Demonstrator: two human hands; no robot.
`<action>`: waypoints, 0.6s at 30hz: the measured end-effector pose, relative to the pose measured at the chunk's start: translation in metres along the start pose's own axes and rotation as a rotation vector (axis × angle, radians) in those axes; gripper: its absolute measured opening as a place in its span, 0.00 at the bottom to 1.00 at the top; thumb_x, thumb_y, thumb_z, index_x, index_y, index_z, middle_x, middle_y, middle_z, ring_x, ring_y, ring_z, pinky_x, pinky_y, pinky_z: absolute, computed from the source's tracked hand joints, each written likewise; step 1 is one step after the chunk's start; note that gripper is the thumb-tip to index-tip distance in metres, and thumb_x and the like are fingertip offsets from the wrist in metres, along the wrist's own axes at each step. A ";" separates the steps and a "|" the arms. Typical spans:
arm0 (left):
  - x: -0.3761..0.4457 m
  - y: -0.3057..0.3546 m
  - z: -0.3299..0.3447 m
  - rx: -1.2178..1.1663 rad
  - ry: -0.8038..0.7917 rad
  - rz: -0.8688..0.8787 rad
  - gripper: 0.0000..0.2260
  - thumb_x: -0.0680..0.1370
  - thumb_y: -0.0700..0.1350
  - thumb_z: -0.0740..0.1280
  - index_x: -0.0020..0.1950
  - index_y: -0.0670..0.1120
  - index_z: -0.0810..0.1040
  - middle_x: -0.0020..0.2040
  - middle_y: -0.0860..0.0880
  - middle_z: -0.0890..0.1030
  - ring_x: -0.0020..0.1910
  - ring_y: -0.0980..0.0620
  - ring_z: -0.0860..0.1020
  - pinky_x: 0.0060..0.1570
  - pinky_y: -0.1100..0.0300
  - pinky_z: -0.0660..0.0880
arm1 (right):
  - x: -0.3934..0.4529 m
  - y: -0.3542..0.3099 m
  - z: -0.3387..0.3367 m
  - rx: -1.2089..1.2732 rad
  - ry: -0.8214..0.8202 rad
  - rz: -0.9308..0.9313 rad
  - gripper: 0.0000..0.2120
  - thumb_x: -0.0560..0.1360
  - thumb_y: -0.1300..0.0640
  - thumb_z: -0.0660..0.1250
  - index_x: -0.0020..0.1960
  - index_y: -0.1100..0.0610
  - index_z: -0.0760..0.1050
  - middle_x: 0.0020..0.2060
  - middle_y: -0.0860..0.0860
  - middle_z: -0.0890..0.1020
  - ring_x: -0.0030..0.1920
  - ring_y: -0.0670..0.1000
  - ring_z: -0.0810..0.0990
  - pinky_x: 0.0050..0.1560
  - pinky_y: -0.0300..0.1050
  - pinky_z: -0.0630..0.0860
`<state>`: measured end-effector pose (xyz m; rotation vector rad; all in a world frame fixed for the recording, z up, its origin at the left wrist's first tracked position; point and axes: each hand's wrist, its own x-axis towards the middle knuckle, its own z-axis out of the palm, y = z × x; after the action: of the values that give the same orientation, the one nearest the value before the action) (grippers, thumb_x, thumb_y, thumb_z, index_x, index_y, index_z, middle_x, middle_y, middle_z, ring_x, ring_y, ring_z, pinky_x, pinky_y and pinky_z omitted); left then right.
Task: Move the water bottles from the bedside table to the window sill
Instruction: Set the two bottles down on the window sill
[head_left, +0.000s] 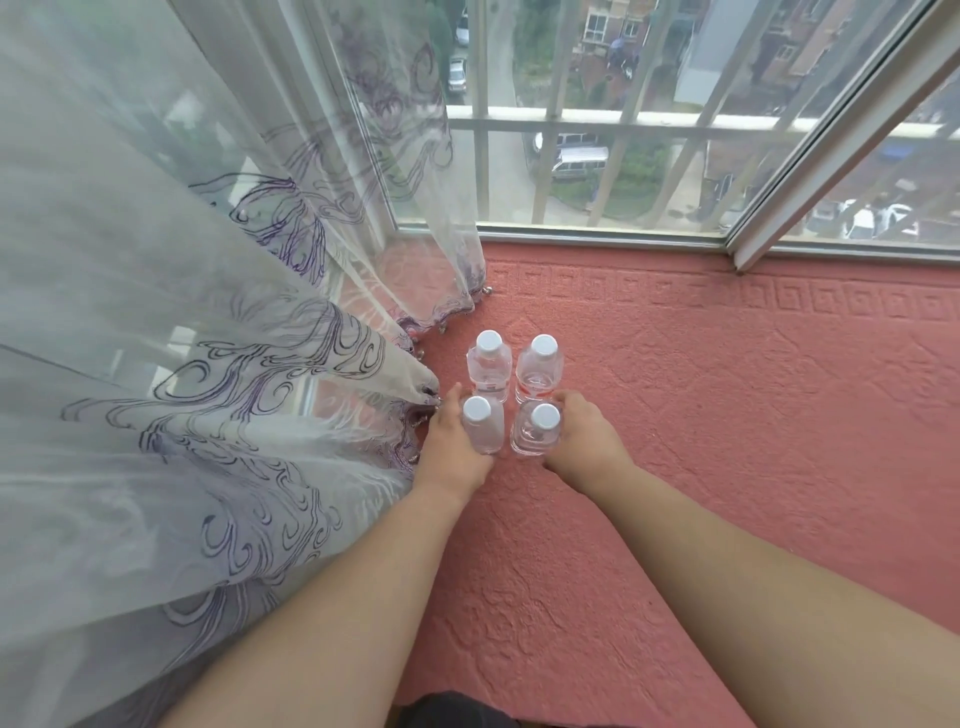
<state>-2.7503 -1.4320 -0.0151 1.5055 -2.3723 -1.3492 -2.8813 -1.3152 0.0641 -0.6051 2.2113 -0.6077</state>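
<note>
Several clear water bottles with white caps stand upright in a tight square on the pink covered window sill (727, 415). My left hand (452, 441) grips the near left bottle (483, 423) from its left side. My right hand (584, 439) grips the near right bottle (537, 428) from its right side. Behind them stand the far left bottle (488, 364) and the far right bottle (540, 366), untouched by either hand. The bedside table is out of view.
A sheer white curtain (208, 364) with purple swirls hangs on the left, its beaded hem touching my left hand. The window glass and frame (597, 231) run along the back of the sill. An opened sash (831, 156) juts in at the right.
</note>
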 end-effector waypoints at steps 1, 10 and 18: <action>-0.004 0.003 -0.003 0.013 -0.002 -0.004 0.46 0.66 0.46 0.77 0.80 0.47 0.56 0.74 0.43 0.68 0.73 0.47 0.68 0.72 0.52 0.65 | -0.006 -0.002 -0.005 -0.011 -0.005 -0.003 0.22 0.72 0.60 0.69 0.66 0.56 0.72 0.57 0.53 0.77 0.51 0.54 0.77 0.50 0.48 0.75; -0.083 0.076 -0.065 0.223 -0.080 0.056 0.34 0.71 0.60 0.68 0.74 0.49 0.67 0.69 0.45 0.72 0.70 0.43 0.70 0.69 0.47 0.67 | -0.087 -0.032 -0.061 -0.178 0.045 -0.070 0.34 0.72 0.42 0.68 0.75 0.46 0.64 0.72 0.47 0.70 0.70 0.53 0.72 0.67 0.56 0.71; -0.182 0.158 -0.146 0.493 -0.112 0.156 0.36 0.69 0.75 0.54 0.70 0.57 0.73 0.69 0.49 0.74 0.66 0.46 0.73 0.65 0.45 0.71 | -0.195 -0.064 -0.132 -0.247 0.224 -0.164 0.37 0.74 0.31 0.61 0.77 0.48 0.62 0.76 0.47 0.67 0.73 0.52 0.68 0.70 0.56 0.68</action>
<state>-2.7041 -1.3661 0.2548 1.3112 -2.9799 -0.8756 -2.8487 -1.2196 0.2856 -0.8897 2.4858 -0.5082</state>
